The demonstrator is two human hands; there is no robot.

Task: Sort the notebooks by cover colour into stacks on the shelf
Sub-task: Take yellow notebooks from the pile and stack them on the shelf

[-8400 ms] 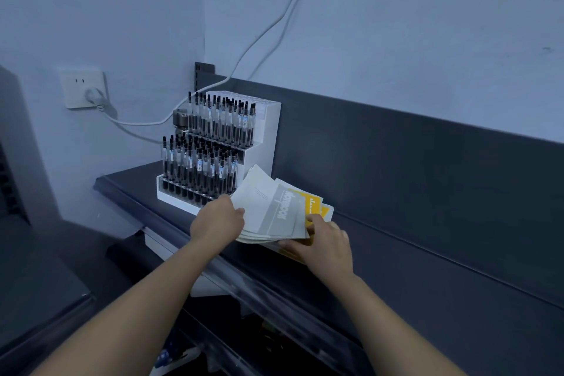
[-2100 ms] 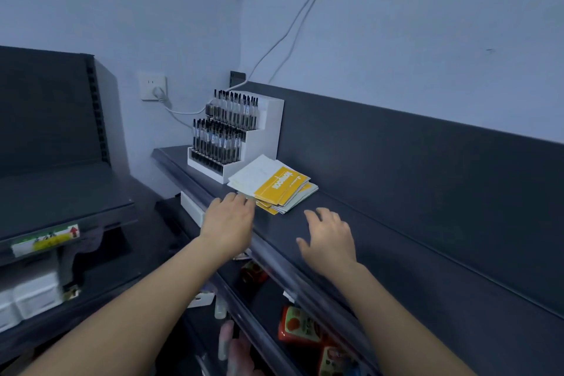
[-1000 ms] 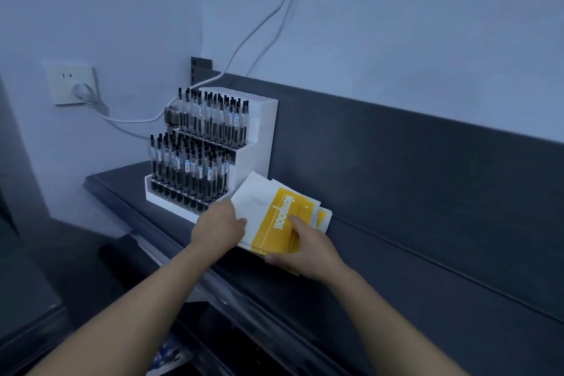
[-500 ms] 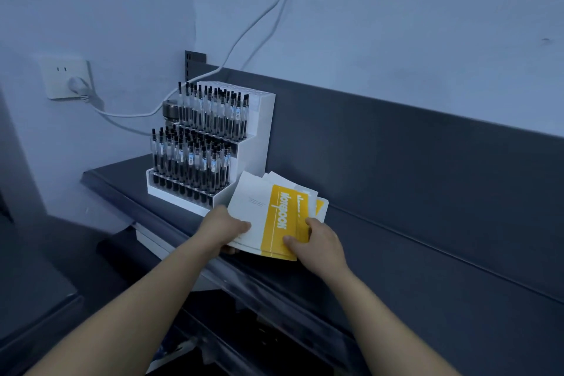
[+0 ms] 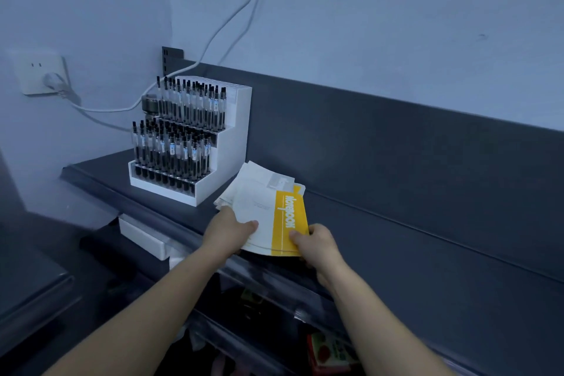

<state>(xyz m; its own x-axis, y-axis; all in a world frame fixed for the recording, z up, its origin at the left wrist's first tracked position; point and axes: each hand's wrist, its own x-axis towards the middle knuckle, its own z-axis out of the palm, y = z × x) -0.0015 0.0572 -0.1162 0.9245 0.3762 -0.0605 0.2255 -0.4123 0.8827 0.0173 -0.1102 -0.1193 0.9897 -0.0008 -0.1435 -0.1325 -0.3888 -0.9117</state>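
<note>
A white and yellow notebook (image 5: 273, 217) with a yellow band reading "Notebook" is held over the front of the dark shelf (image 5: 396, 253). My left hand (image 5: 227, 232) grips its near left corner, thumb on the white cover. My right hand (image 5: 316, 243) pinches its near right corner on the yellow band. Behind and under it lies a loose pile of notebooks (image 5: 262, 177), white and grey covers showing, with a yellow edge at the right. How many are in the pile is hidden.
A white stepped pen display (image 5: 195, 143) full of black pens stands on the shelf just left of the pile. A wall socket (image 5: 41, 76) with a white cable is at the left. Lower shelves hold packaged goods (image 5: 329, 354). The shelf's dark back panel (image 5: 396, 146) rises behind.
The yellow-banded notebook has come off the pile toward me and the shelf's front edge, held by both hands. Both hands have drawn back with it.
</note>
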